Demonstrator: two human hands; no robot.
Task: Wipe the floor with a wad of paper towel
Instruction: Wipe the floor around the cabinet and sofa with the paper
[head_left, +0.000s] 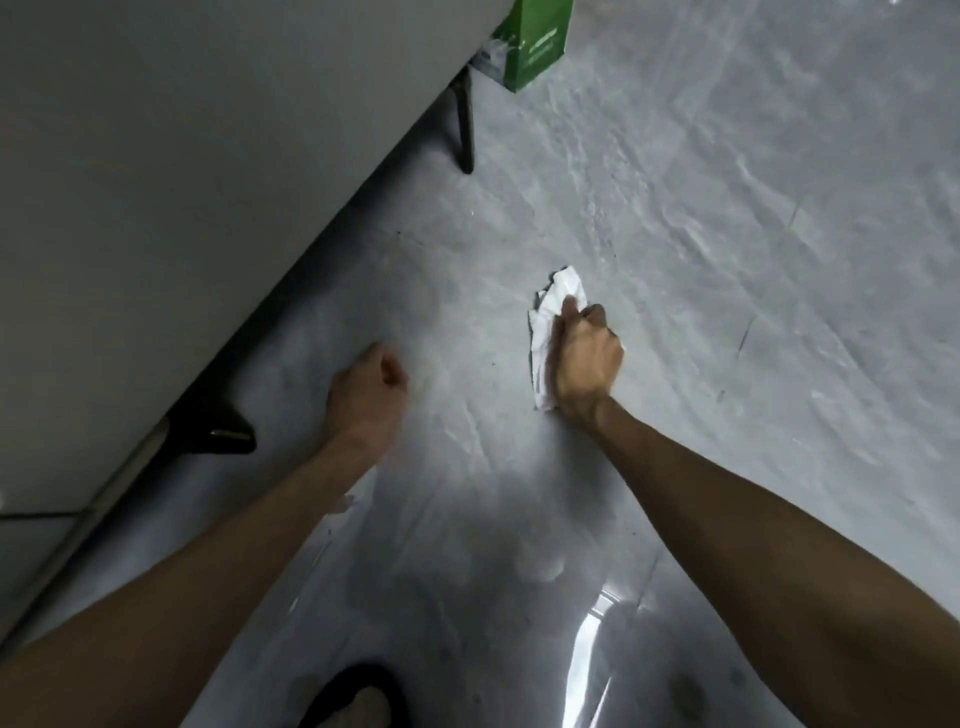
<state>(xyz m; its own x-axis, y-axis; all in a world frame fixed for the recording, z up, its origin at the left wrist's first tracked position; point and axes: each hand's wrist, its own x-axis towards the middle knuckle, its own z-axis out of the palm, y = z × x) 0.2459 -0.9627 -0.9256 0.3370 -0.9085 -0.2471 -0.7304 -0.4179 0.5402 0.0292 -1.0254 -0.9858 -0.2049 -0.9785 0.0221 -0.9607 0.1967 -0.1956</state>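
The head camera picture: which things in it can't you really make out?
- Paper towel wad: its right part is hidden under the right hand.
- Left hand: the curled fingers hide whether it holds anything or touches the floor.
- Green box: cut off by the top edge; its print is too small to read.
- Grey furniture: cut off by the left and top edges, only two dark legs show.
- Foot in a sandal: cut off by the bottom edge.
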